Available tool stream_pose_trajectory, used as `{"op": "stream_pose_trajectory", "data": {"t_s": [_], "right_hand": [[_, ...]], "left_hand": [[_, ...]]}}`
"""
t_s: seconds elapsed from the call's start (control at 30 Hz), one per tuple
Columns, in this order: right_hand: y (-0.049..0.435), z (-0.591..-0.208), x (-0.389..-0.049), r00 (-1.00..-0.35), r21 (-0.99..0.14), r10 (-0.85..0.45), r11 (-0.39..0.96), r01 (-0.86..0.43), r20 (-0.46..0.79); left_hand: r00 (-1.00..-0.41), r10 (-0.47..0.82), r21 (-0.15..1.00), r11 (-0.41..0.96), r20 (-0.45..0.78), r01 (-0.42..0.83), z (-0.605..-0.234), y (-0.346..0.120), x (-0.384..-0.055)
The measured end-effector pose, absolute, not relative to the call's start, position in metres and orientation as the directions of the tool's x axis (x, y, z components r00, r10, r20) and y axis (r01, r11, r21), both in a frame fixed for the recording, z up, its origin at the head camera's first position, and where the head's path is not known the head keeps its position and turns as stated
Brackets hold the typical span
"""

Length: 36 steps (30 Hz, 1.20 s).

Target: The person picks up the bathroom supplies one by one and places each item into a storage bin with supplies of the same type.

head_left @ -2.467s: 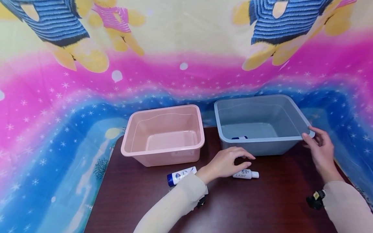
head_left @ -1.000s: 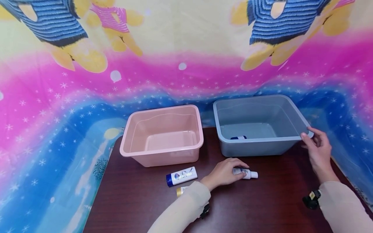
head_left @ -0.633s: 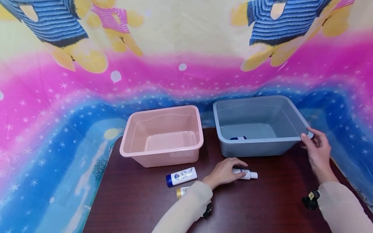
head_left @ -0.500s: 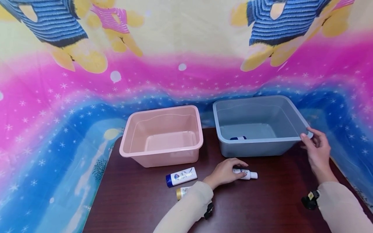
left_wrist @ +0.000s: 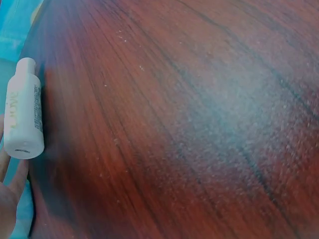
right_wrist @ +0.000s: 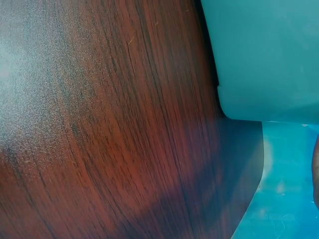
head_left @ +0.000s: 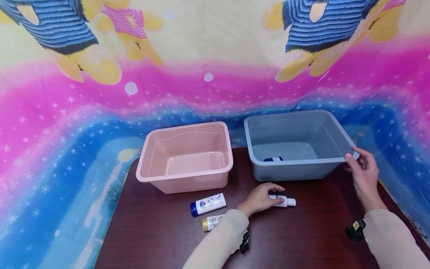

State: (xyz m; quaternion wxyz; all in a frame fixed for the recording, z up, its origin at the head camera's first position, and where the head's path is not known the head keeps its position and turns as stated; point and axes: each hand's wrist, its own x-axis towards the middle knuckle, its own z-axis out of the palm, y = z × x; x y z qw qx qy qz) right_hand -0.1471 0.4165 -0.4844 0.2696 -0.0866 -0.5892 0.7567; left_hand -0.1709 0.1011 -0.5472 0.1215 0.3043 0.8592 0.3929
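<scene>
In the head view my left hand [head_left: 260,198] pinches a small white Dove bottle [head_left: 287,202] between thumb and fingers. The bottle lies on its side, its cap pointing right. Part of its label is hidden by the hand; in the left wrist view the bottle [left_wrist: 24,117] shows its base, with a bit of the hand [left_wrist: 9,199] below. My right hand [head_left: 366,177] grips the near right rim corner of the blue-grey plastic tub [head_left: 302,170]. Inside that tub lies a dark-blue and white item [head_left: 273,159], mostly hidden by the front wall.
Left of the blue-grey tub stands a pink plastic tub [head_left: 195,183]. In front of it lie a white tube with a blue cap [head_left: 209,204] and a gold-capped white container [head_left: 212,222], partly behind my left sleeve. Under everything is a dark wood table [head_left: 295,239]; a printed cloth [head_left: 208,93] hangs behind.
My left hand has come down from above the Dove bottle and taken hold of it. The gold-capped container has come into view beside the left sleeve. My right hand stays on the tub's rim.
</scene>
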Motion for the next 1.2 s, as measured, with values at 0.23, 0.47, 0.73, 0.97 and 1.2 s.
{"op": "stream_pose_trajectory", "data": {"t_s": [0.23,0.47,0.73,0.97,1.2], "right_hand": [[0.416,-0.483,-0.147,-0.836,-0.941,0.517,-0.155,-0.302,0.183],[0.414,-0.483,-0.15,-0.821,-0.938,0.542,-0.153,-0.31,0.183],[0.413,-0.482,-0.153,-0.804,-0.934,0.573,-0.178,-0.31,0.157],[0.414,-0.483,-0.152,-0.812,-0.932,0.56,-0.182,-0.312,0.163],[0.413,-0.486,-0.151,-0.811,-0.934,0.56,-0.171,-0.315,0.171]], "left_hand": [[-0.797,0.604,0.75,0.518,0.02,0.412,-0.554,0.103,-0.17],[-0.797,0.604,0.732,0.53,0.03,0.429,-0.558,0.105,-0.17],[-0.789,0.613,0.705,0.542,0.039,0.457,-0.561,0.106,-0.171],[-0.792,0.61,0.706,0.551,0.024,0.445,-0.563,0.107,-0.168],[-0.783,0.622,0.684,0.561,0.023,0.467,-0.566,0.108,-0.164]]}}
